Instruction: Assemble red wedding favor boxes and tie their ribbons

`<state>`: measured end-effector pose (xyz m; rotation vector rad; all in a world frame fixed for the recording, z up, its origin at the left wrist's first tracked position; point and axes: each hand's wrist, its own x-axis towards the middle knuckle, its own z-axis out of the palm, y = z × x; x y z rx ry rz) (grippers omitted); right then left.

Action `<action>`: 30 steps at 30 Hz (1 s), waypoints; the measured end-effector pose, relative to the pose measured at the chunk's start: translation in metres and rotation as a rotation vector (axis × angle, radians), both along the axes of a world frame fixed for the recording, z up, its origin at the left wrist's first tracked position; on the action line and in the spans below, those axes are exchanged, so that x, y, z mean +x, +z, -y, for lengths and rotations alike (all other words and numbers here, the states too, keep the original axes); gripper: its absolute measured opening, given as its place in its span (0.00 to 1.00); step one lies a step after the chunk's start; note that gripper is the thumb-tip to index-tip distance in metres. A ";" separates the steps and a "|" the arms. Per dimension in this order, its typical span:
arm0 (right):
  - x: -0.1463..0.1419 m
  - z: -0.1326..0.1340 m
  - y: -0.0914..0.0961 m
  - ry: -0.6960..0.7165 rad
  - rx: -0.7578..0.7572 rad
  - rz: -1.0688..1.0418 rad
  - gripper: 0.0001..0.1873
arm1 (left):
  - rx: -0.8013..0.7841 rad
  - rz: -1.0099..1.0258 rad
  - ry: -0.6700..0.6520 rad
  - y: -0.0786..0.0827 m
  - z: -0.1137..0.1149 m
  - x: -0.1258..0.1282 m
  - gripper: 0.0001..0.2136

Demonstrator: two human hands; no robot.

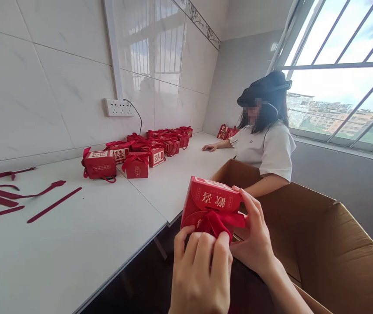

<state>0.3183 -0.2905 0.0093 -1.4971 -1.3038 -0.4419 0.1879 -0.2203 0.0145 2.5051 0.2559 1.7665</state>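
A red gift box [211, 195] with gold lettering is held up in front of me, past the table's edge. It is tilted, with its tied side toward me. My right hand [256, 231] grips it from the right, fingertips on its upper corner. A red ribbon [223, 219] is looped at the slot in its flap. The curled fingers of my left hand [202, 266] are closed on this ribbon, pressed near the box's lower side. The tips of several left fingers are hidden behind the ribbon and box.
Several red gift boxes [103, 165] stand along the wall on the white table [85, 244]. Loose dark red ribbons [54, 205] lie at left. An open cardboard box [333, 244] is at right. Beyond it, a person [265, 144] rests a hand on the table.
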 end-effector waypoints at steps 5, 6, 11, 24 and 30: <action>0.001 0.009 0.004 -0.053 -0.011 0.044 0.48 | 0.015 0.058 -0.057 0.002 -0.001 0.000 0.06; 0.001 0.009 0.004 -0.063 -0.012 0.046 0.49 | 0.018 0.055 -0.070 0.003 -0.001 -0.001 0.06; 0.003 0.009 0.007 -0.048 -0.055 0.049 0.53 | -0.169 0.115 -0.169 0.012 -0.013 -0.008 0.06; 0.006 0.009 0.007 -0.025 -0.175 0.054 0.54 | -0.833 -0.024 -0.260 0.021 -0.047 -0.005 0.11; 0.007 0.012 0.006 -0.014 -0.221 0.038 0.56 | -0.976 0.108 -0.335 0.025 -0.049 -0.002 0.09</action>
